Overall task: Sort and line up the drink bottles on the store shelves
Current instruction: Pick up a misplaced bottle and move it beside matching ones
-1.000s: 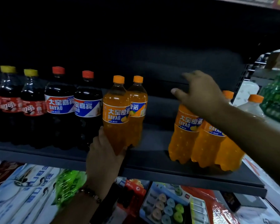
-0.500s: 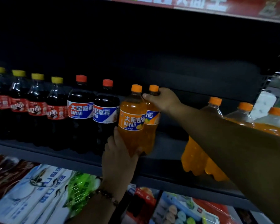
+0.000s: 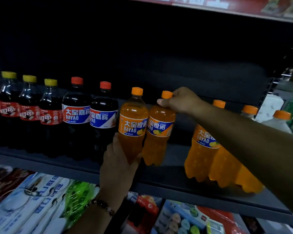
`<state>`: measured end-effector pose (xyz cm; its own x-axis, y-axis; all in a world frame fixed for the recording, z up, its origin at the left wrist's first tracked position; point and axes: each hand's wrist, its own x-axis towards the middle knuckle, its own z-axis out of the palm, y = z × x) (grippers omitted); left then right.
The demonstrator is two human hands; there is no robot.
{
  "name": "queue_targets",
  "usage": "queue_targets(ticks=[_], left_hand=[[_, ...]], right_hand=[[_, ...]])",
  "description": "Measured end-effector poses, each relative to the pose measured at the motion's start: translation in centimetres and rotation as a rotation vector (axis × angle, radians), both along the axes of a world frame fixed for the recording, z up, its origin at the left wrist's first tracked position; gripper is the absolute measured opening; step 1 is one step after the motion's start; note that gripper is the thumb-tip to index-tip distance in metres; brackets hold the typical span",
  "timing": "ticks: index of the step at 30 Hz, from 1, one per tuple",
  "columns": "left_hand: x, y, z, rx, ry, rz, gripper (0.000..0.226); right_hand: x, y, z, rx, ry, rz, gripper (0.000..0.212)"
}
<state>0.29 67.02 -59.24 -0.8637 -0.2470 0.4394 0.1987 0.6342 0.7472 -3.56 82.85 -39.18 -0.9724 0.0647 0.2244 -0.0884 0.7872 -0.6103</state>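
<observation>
The person is standing at a dark shelf (image 3: 159, 188), the left hand (image 3: 117, 166) wrapping its grip around the lower body of an orange soda bottle (image 3: 133, 125) near the shelf's front edge. The right hand (image 3: 181, 100) is pinching the cap of a second orange bottle (image 3: 159, 130), touching the first on its right. Left of the pair, two red-capped dark bottles (image 3: 90, 115) are standing in line, then yellow-capped cola bottles (image 3: 29, 112) running out of frame. Right of the pair, past a gap, a cluster of orange bottles (image 3: 201, 149) is sitting partly behind the right forearm, so I cannot count them. Below the shelf, packaged goods (image 3: 32, 200) are lying blurred; their print is unreadable.
</observation>
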Motion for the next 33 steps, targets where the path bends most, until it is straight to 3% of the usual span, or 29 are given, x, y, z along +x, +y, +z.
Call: queue_targets(ticks=[11, 15, 20, 33], left_hand=[[0.1, 1.6, -0.1, 0.043, -0.011, -0.067, 0.099], [0.2, 2.3, -0.4, 0.054, -0.001, -0.076, 0.095], [0.1, 3.3, -0.4, 0.103, 0.009, -0.098, 0.093], [-0.5, 4.4, -0.7, 0.123, -0.002, -0.131, 0.083]], right_hand=[[3.8, 2.8, 1.8, 0.177, -0.052, -0.097, 0.025], [4.0, 2.9, 1.2, 0.273, 0.020, -0.092, 0.016], [4.2, 3.2, -0.2, 0.280, 0.118, -0.073, 0.047], [4.7, 3.4, -1.5, 0.324, 0.171, -0.063, 0.061]])
